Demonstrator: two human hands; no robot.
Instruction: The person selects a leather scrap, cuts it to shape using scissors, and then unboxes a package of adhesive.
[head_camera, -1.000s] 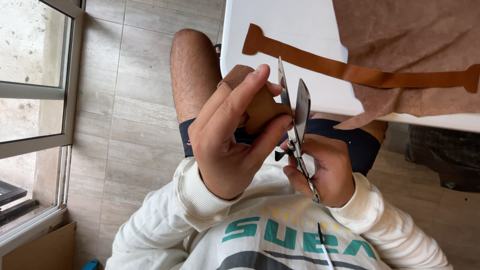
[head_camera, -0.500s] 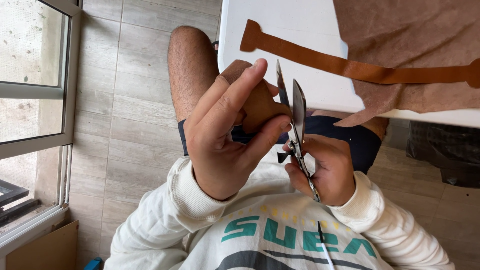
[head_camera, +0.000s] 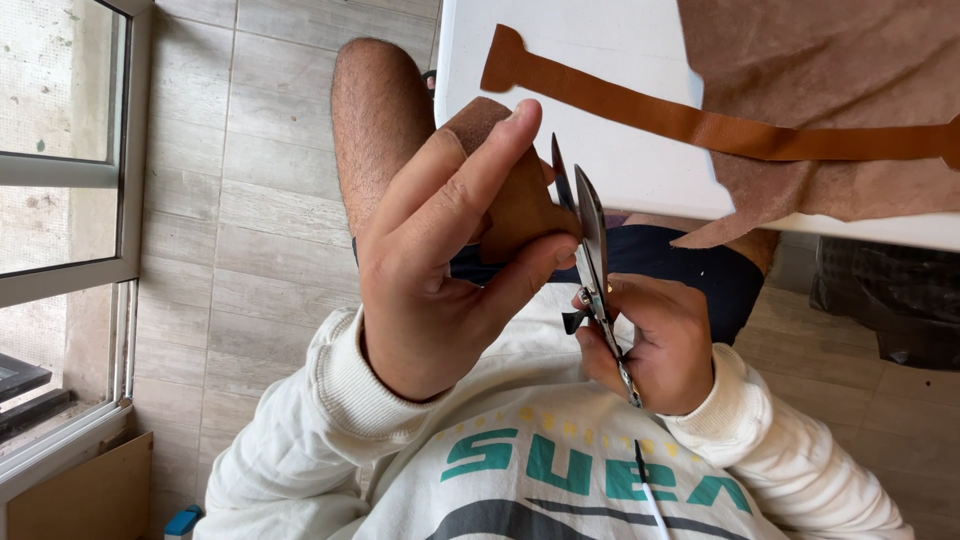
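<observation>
Left hand (head_camera: 440, 260) pinches the brown leather piece (head_camera: 515, 205) at 9 o'clock of the scissors (head_camera: 590, 250) gripped by the right hand (head_camera: 655, 345); blades near fingertips risk a cut.

A small piece of brown leather (head_camera: 515, 205) was pinched in the left hand (head_camera: 440, 250), held in the air over the person's lap, just off the near edge of the white table (head_camera: 610, 130). Its surface looked matte and suede-like, its outline rounded, though fingers hid much of it. A pair of metal scissors (head_camera: 590, 265), gripped in the right hand (head_camera: 655, 340), stood with blades slightly parted and pointing upward, against the leather's right edge.
</observation>
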